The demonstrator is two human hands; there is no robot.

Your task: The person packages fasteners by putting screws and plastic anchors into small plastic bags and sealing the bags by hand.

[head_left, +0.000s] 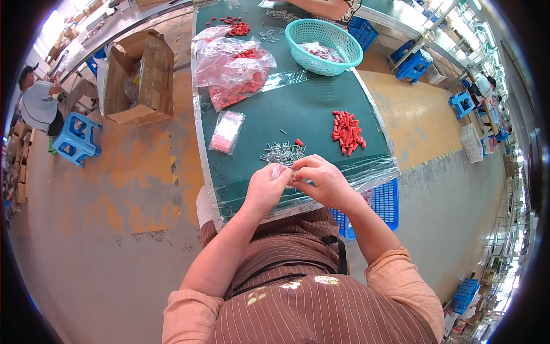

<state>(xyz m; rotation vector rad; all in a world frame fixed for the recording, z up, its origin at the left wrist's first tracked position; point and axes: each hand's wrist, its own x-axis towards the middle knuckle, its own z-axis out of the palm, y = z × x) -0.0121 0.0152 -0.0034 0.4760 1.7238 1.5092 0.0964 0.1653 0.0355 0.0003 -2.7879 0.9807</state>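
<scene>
Near the front edge of the green table, my left hand (267, 184) is closed on a small clear plastic bag (278, 171). My right hand (322, 180) meets it at the bag, its fingers pinched together; what they hold is too small to make out. Just beyond both hands lies a pile of silver metal pins (282, 153) with one red cap (299, 142) beside it. A heap of red caps (347, 132) sits to the right. On the left lies a stack of flat clear bags (227, 132).
Large plastic bags of red parts (238, 80) lie at the back left. A turquoise basket (323, 46) stands at the back right, near another person's arm (323, 8). A blue crate (384, 206) is below the table's right front. A cardboard box (154, 80) stands left.
</scene>
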